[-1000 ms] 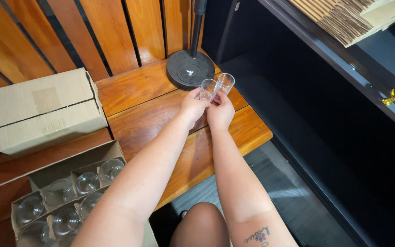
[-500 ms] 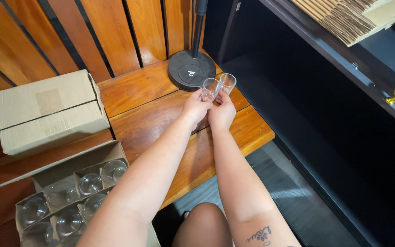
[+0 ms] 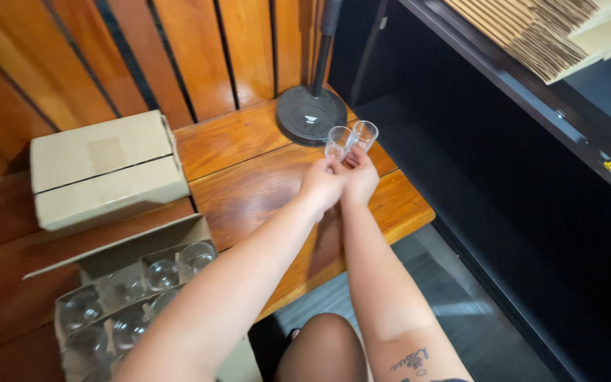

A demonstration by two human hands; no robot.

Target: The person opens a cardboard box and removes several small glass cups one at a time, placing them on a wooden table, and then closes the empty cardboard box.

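since the earlier frame both hands have barely shifted. left hand (image 3: 322,185) grips one small clear glass (image 3: 336,142); right hand (image 3: 359,178) grips a second glass (image 3: 364,134), rims touching, above the wooden bench (image 3: 249,177). judged step: carrying a pair; next calls for steady, separated placement.

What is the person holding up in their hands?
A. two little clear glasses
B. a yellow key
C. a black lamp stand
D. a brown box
A: the left hand and the right hand each hold one of two little clear glasses, side by side above the wooden bench.
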